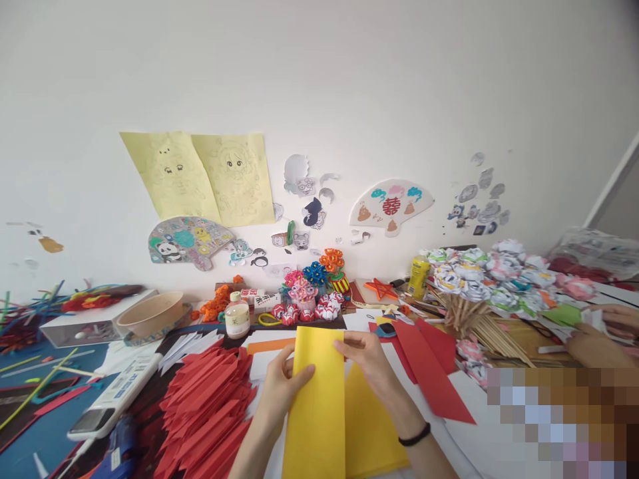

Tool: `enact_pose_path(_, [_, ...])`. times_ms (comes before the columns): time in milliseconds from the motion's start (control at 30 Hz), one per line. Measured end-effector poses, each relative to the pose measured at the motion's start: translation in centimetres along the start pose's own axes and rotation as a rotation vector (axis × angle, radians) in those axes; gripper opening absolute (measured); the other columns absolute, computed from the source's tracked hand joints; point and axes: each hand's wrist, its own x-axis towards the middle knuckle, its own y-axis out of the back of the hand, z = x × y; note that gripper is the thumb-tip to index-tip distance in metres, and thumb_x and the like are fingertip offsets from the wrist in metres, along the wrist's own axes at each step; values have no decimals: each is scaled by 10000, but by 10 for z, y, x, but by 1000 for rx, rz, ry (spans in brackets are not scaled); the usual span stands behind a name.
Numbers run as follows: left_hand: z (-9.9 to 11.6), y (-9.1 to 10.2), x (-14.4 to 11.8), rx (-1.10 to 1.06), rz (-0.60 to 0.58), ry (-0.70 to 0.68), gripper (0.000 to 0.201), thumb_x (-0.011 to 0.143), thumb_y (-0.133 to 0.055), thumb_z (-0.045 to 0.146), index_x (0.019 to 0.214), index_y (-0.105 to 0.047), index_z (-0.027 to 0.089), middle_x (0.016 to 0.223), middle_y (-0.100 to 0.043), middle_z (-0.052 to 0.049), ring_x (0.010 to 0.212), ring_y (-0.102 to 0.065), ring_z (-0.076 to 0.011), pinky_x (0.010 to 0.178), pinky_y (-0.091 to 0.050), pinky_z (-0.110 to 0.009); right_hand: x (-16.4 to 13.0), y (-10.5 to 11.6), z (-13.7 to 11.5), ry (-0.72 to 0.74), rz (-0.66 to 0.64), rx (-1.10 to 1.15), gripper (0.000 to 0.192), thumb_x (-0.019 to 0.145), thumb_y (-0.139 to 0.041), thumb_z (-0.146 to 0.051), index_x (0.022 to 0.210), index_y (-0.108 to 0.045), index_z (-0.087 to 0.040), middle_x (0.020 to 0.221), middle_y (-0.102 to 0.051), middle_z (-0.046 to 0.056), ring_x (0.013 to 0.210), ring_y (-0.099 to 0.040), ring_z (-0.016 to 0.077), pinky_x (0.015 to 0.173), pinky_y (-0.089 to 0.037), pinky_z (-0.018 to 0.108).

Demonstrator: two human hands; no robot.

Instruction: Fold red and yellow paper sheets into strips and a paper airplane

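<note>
White wall beyond left hand and right hand, pinched nearly closed on yellow paper between. Probably light, crease-prone; hold flat by opposite edges.

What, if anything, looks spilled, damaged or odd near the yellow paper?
Nothing looks spilled or damaged. The red strips overlap unevenly, but this seems ordinary clutter. The yellow paper, held by the left hand and right hand, looks intact.
</note>
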Motion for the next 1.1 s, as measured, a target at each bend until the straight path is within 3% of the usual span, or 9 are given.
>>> enact_pose_path(567, [2, -3, -1, 41, 13, 8, 545, 621, -811, 393, 1063, -581, 173, 871, -747, -86, 743, -716, -286, 648, -579, -365, 0, 2, 1, 28, 38, -51, 316, 726, -735, -444, 692, -724, -130, 687, -659, 44, 629, -593, 148, 575, -462, 238])
enact_pose_path(1100, [-1, 1, 0, 47, -7, -6, 528, 644, -802, 371, 1079, -582, 167, 888, -745, -94, 763, -711, -289, 688, -569, -383, 1, 5, 7, 57, -26, -158, 415, 782, -655, -509, 601, -676, -136, 566, -621, 26, 532, -569, 132, 520, -428, 232])
